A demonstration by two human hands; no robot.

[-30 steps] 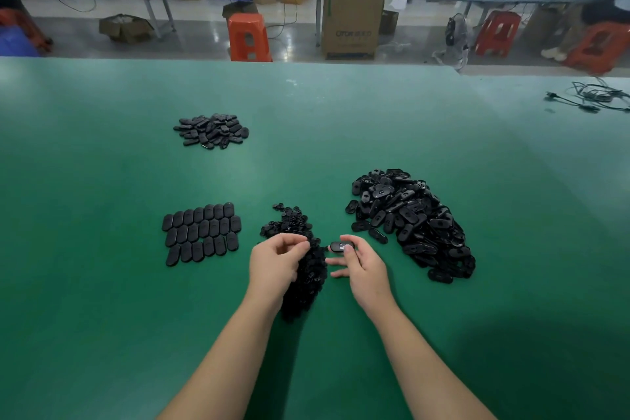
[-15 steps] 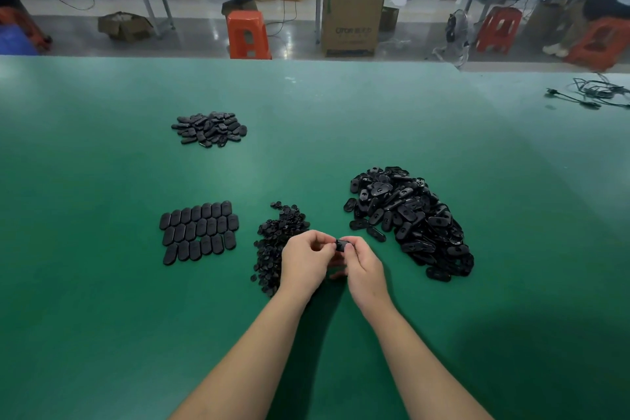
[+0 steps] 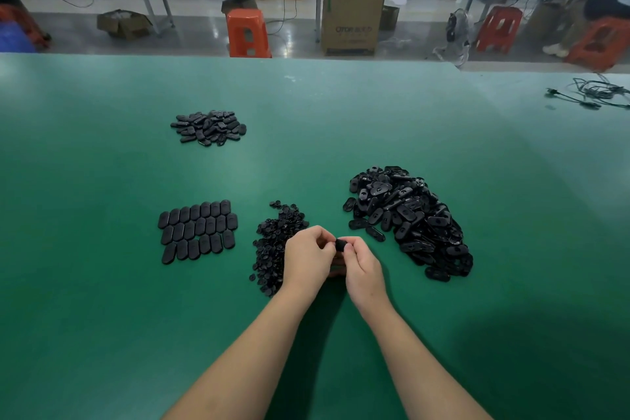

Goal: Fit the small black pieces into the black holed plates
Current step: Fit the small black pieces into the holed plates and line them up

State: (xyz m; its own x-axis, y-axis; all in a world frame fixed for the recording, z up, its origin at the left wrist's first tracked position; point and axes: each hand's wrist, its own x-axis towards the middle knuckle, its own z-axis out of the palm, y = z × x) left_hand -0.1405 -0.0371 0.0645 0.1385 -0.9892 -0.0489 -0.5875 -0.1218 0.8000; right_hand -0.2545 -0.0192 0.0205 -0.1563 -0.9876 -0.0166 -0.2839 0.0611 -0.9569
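Note:
My right hand (image 3: 361, 266) pinches a black holed plate (image 3: 341, 244) by its near end. My left hand (image 3: 308, 257) meets it from the left with its fingertips closed against the plate; whether a small piece sits between them is hidden. A heap of small black pieces (image 3: 278, 239) lies just left of my left hand. A large heap of loose holed plates (image 3: 409, 218) lies to the right of my hands.
Several black oval plates (image 3: 197, 230) lie in neat rows at the left. A smaller loose pile of plates (image 3: 208, 128) sits farther back left. Black cables (image 3: 593, 94) lie at the far right of the green table (image 3: 102, 317).
My left hand left the heap of small pieces and came right to meet my right hand. Both hands now press together on the plate.

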